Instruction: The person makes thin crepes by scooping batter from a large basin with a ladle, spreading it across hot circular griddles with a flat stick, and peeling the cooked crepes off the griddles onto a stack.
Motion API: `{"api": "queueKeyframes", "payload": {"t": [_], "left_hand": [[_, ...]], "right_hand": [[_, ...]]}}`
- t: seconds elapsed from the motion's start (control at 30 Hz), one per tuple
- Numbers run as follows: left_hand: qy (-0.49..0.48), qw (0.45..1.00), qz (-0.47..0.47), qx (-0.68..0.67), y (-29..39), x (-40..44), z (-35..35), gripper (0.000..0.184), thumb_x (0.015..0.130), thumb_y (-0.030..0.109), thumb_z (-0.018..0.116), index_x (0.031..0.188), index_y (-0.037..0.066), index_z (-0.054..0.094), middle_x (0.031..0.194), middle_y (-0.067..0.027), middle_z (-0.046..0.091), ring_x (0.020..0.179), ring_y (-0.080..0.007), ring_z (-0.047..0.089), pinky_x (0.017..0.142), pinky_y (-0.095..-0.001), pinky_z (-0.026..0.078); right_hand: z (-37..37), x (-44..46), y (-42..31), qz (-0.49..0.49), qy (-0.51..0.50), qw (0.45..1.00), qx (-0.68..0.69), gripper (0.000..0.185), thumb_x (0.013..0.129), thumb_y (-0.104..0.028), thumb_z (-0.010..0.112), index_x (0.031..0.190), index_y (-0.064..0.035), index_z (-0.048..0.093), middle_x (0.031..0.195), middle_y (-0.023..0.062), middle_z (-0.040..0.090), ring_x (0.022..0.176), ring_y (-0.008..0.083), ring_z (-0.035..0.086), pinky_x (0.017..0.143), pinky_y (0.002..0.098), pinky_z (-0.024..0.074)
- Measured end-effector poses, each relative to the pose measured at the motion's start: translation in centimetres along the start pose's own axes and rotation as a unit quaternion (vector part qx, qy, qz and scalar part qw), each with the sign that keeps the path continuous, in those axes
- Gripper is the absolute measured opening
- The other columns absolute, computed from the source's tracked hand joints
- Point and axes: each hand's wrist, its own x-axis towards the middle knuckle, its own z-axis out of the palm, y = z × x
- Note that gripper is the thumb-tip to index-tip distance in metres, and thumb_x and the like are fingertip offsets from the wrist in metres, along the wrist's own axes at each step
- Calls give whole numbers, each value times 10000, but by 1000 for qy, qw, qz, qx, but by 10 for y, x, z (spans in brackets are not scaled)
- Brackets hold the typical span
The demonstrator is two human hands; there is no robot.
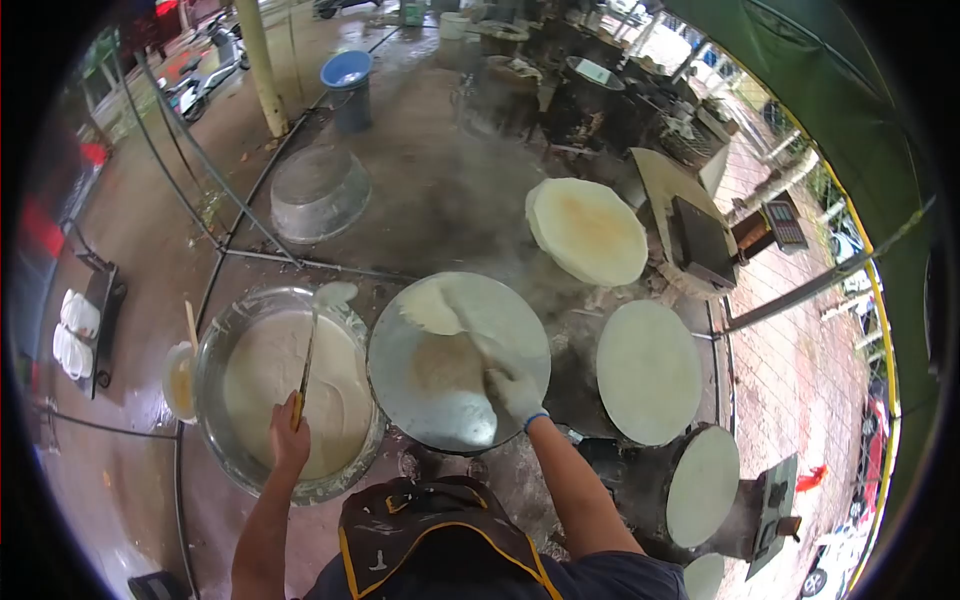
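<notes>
gripping the ladle (311, 345) in the left hand (289, 438), by the rim of the basin (210, 375): could drip if tipped! reaching over the griddle (395, 370) with the gloved right hand (517, 392), near a pale smear (430, 308): could get burned, dipping too low. can't tell, through blur, if clamped on anything.

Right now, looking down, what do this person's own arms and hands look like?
The right hand wears a whitish glove with a blue wrist band; the left hand shows no glove. Both forearms are uncovered below short, dark sleeves.
</notes>
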Motion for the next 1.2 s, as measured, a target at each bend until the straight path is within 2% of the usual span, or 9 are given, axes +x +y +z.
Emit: {"api": "queueKeyframes", "payload": {"t": [0.17, 0.27, 0.4, 0.5, 0.7, 0.9, 1.0, 1.07, 1.2], "left_hand": [[-24, 904, -324, -279, 66, -14, -10, 414, 814, -4, 527, 1228, -10, 527, 671, -27, 470, 479, -112, 454, 439, -272, 370], [-12, 855, -362, -371, 81, -32, -11, 386, 831, 20, 509, 1216, -20, 504, 612, 9, 422, 425, -71, 393, 398, -233, 321], [28, 827, -398, -395, 103, -56, -8, 381, 841, 24, 480, 1219, -11, 473, 603, 2, 417, 422, -82, 385, 404, -234, 326], [61, 800, -421, -423, 113, -80, -10, 381, 843, 16, 463, 1223, -6, 460, 602, -5, 427, 420, -90, 385, 400, -241, 326], [119, 754, -477, -435, 113, -132, -8, 395, 847, 20, 472, 1241, 31, 448, 630, -14, 438, 425, -92, 387, 393, -240, 318], [157, 726, -474, -474, 130, -169, -7, 404, 831, 32, 492, 1232, 54, 450, 678, -18, 444, 448, -87, 400, 399, -237, 325], [153, 725, -475, -475, 134, -188, -4, 407, 820, 38, 505, 1223, 50, 451, 683, -19, 445, 458, -87, 407, 402, -239, 334], [155, 721, -479, -477, 142, -199, 0, 411, 816, 41, 509, 1223, 44, 451, 684, -20, 447, 459, -89, 408, 403, -240, 337], [157, 714, -477, -488, 149, -206, 5, 415, 813, 44, 509, 1223, 25, 452, 681, -24, 450, 454, -93, 408, 402, -240, 339]], "right_hand": [[-17, -17, -19, 20, -147, 988, -44, 351, 887, -234, 629, 1172, -28, 617, 789, 3, 612, 625, 69, 514, 539, 213, 416], [-53, 20, -12, -13, -90, 996, 7, 367, 874, -191, 640, 1194, -13, 607, 906, 44, 652, 687, 77, 552, 564, 212, 433], [-21, 7, -93, 31, -200, 959, -196, 379, 858, -212, 650, 1186, -25, 618, 859, 27, 657, 673, 76, 552, 573, 210, 436], [-50, 25, -18, 80, -300, 933, -180, 371, 828, -221, 665, 1153, -46, 642, 817, -5, 633, 633, 66, 529, 539, 229, 412], [-49, 84, -47, -25, -207, 974, -92, 330, 834, -272, 658, 1087, -60, 665, 736, 1, 607, 519, 71, 473, 428, 225, 351], [-88, 13, -69, 204, -412, 854, -242, 177, 865, -271, 634, 962, -130, 680, 688, -23, 572, 516, 27, 454, 411, 204, 323], [-120, 21, -68, 206, -358, 890, -194, 205, 856, -263, 632, 967, -94, 664, 666, -16, 561, 509, 33, 451, 416, 198, 321], [-88, 64, -60, 14, -273, 959, -72, 370, 826, -270, 671, 1123, -50, 643, 680, -5, 577, 457, 68, 425, 393, 222, 311], [-52, 60, -61, 86, -357, 909, -198, 370, 829, -248, 670, 1135, -42, 634, 678, 1, 577, 449, 68, 417, 395, 214, 310]]}}
